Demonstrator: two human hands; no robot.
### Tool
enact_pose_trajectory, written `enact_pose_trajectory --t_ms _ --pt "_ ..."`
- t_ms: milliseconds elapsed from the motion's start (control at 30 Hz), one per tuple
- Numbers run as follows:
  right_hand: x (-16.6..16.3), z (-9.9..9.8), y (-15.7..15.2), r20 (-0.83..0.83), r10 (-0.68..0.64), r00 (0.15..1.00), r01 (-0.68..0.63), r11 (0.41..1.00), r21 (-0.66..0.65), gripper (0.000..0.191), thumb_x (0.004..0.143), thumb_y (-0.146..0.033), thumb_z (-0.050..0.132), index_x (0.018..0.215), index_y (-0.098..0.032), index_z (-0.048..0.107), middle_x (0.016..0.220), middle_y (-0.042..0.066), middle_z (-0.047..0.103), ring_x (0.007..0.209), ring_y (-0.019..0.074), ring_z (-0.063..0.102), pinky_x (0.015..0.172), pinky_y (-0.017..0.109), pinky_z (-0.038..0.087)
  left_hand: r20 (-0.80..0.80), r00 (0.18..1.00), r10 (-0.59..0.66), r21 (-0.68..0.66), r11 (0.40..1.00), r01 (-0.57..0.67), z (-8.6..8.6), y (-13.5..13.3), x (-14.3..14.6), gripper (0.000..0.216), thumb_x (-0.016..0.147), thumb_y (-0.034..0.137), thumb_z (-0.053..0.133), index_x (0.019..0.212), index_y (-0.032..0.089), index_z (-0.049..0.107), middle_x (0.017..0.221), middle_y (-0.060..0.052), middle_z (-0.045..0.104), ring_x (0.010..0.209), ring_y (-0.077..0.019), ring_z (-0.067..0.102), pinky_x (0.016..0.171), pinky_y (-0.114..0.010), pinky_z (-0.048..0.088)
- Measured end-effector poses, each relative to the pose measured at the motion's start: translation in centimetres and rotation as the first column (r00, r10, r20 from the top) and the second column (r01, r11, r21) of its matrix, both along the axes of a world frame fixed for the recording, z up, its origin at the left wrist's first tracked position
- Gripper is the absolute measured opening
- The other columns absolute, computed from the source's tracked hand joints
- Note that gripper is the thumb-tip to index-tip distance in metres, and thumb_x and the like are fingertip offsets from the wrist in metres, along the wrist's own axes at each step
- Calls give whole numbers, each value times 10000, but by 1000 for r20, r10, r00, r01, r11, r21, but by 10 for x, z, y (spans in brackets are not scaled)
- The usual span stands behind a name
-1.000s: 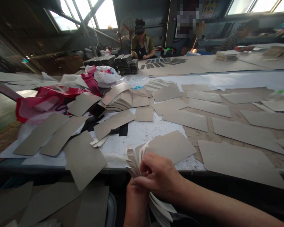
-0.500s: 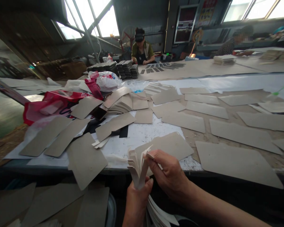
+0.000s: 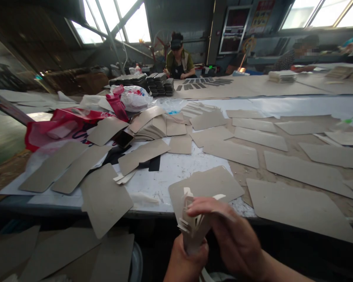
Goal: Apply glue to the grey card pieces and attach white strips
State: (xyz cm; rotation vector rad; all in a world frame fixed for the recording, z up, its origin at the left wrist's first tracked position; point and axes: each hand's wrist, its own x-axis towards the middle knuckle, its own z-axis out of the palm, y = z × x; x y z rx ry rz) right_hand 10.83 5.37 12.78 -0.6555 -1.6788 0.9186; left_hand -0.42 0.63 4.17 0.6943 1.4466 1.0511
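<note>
A fanned bundle of narrow grey cardboard strips [image 3: 191,239] stands upright at the lower middle, its upper ends spread apart. My left hand [image 3: 188,256] is closed around the bundle's lower part. Over the top ends reaches my right hand [image 3: 235,231], its fingers bent across the strips and touching them. A thin pale edge shows along these fingers; the right thumb is hard to make out. Directly behind the hands, a wide grey cardboard sheet [image 3: 211,182] lies at the table's front edge. More pale strips are partly visible below my hands.
Flat cardboard pieces [image 3: 300,207] spread over the right of the table. A stack of cards [image 3: 150,129], a red plastic bag [image 3: 64,121] and a dark phone-like object [image 3: 122,138] lie at left. Cardboard sheets [image 3: 114,254] sit below the edge. A person [image 3: 179,62] works across the table.
The right hand's pinch on the strip ends has changed to fingers laid over the top. Both hands and the bundle have shifted right and slightly down in view.
</note>
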Motion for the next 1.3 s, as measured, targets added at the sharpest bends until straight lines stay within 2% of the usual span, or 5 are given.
enact_pose_trajectory --t_ms 100,200,467,700,1300 --pt "20 19 17 -235 -285 929 243 950 -195 265 1040 -225 328 1097 -326 567 781 -14 623 718 159 642 784 365 564 -122 986 -115 29 992 120 -1 -9 -12 167 623 313 691 586 184 591 510 26 469 499 -116 405 495 -256 357" --pt "40 30 48 78 -409 909 415 906 -86 189 1012 -336 432 1044 -288 612 711 -21 514 603 144 537 613 284 491 -319 943 -90 136 981 140 -5 -17 -31 194 743 385 624 668 207 636 575 -9 536 540 -152 465 508 -271 385" --pt "22 -9 114 758 199 621 93 942 -323 310 951 -204 355 953 -171 663 995 91 657 945 229 583 872 387 429 -796 597 -98 414 631 656 16 7 -77 121 805 200 454 769 197 570 750 -76 591 767 -223 522 655 -338 429" --pt "-29 -17 123 712 378 592 -37 895 -444 177 799 -104 554 928 -171 655 812 15 661 739 153 593 660 247 447 -906 403 -131 212 684 698 11 33 -80 358 674 124 521 1018 144 619 1304 -190 568 1254 -327 501 1018 -477 464" --pt "-56 -43 124 948 154 280 21 986 -167 103 817 -212 613 913 -186 640 784 63 657 745 209 544 696 320 345 -936 307 -170 132 641 756 -5 42 -89 369 676 114 486 1006 98 649 1303 -255 575 1207 -347 564 973 -484 510"
